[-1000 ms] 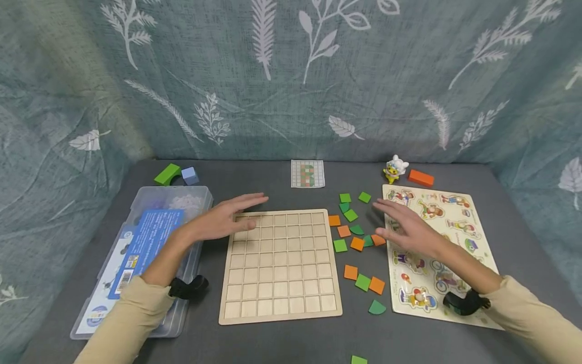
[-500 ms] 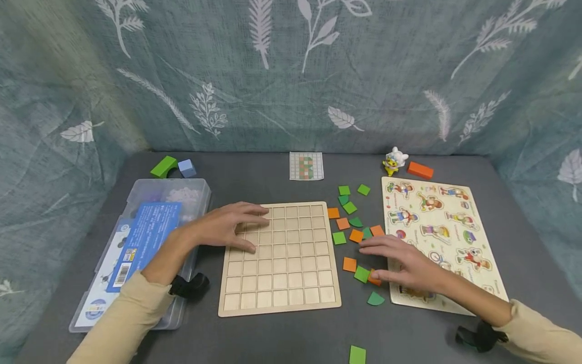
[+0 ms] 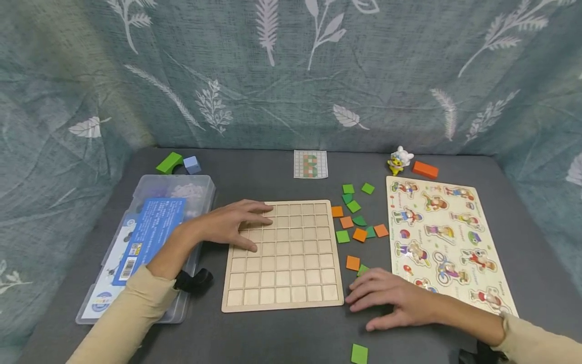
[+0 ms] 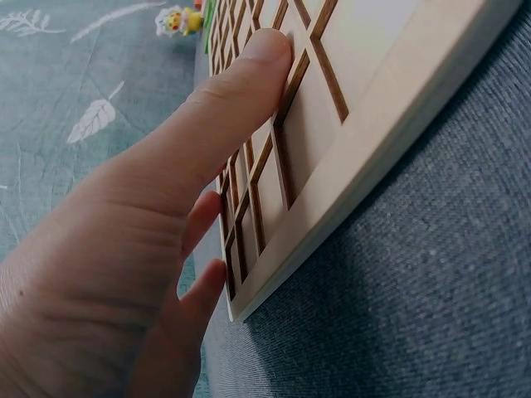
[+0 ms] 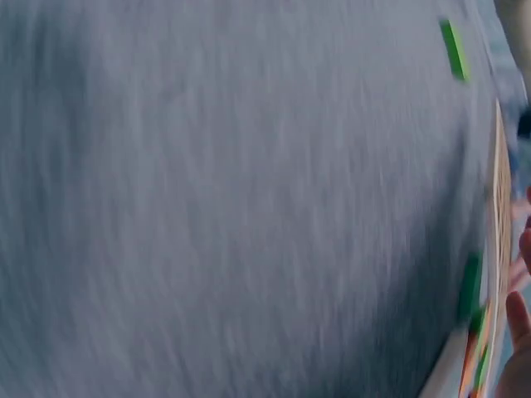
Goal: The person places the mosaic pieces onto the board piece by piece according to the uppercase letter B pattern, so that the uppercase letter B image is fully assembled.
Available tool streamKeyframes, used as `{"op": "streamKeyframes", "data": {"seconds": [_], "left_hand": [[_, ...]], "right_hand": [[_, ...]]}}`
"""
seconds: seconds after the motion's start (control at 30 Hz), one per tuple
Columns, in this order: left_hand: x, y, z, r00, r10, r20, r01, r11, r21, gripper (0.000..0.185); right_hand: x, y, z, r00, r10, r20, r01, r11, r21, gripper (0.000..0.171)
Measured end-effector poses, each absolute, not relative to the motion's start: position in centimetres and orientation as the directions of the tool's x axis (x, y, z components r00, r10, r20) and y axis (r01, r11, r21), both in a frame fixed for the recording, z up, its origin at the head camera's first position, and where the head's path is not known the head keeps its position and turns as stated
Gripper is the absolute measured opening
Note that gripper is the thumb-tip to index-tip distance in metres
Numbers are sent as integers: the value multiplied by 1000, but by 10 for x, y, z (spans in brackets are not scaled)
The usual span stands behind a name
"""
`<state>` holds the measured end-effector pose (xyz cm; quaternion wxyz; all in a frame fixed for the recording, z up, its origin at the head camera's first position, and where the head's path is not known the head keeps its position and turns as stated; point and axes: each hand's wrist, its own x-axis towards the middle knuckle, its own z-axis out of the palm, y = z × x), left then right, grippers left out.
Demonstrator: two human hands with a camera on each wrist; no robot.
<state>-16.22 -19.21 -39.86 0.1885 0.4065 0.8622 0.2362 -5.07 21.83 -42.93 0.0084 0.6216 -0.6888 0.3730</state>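
A wooden grid board (image 3: 291, 263) lies flat on the grey table, its cells bare. My left hand (image 3: 258, 226) rests on the board's upper left corner, with the fingers spread over the cells; in the left wrist view one finger (image 4: 249, 75) presses on the grid board (image 4: 365, 108). My right hand (image 3: 359, 303) lies palm down on the table by the board's lower right corner, over some loose tiles, and a green tile (image 3: 362, 270) peeks out from under it. An orange tile (image 3: 352, 262) lies just beyond. The right wrist view is blurred.
Several green and orange tiles (image 3: 354, 222) are scattered right of the board, and one green tile (image 3: 359, 354) lies near the front edge. A peg puzzle (image 3: 445, 237) is at the right, a plastic box (image 3: 150, 237) at the left. A pattern card (image 3: 310, 164) and a toy figure (image 3: 400, 160) stand at the back.
My right hand came from above the scattered tiles toward me and settled flat by the board's lower right corner. My left hand lowered onto the board and stayed there.
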Motion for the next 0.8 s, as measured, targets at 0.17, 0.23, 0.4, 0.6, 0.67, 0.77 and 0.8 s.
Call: {"op": "streamKeyframes", "data": {"seconds": [0.17, 0.23, 0.4, 0.6, 0.67, 0.77, 0.8], "left_hand": [[-163, -191, -400, -597, 791, -130, 611, 554, 565, 67], [-162, -191, -400, -598, 792, -126, 615, 553, 563, 67], [-162, -192, -399, -599, 791, -126, 612, 553, 565, 66], [-160, -192, -396, -602, 787, -134, 599, 556, 576, 66], [-160, -191, -396, -603, 787, -131, 600, 555, 577, 66], [-160, -191, -396, -602, 788, -125, 605, 553, 574, 66], [-160, -191, -397, -602, 789, -123, 607, 553, 571, 66]], "right_hand": [[-37, 213, -428, -96, -889, 447, -885, -129, -447, 35], [-34, 213, -428, -58, -899, 435, -894, -148, -424, 34], [-31, 212, -431, 32, -896, 443, -920, -199, -337, 26], [-32, 211, -433, 86, -874, 477, -933, -239, -269, 20], [-32, 210, -432, 100, -872, 480, -935, -247, -254, 19], [-33, 208, -432, 122, -870, 477, -938, -259, -231, 15], [-33, 207, -431, 131, -868, 479, -939, -264, -222, 14]]}}
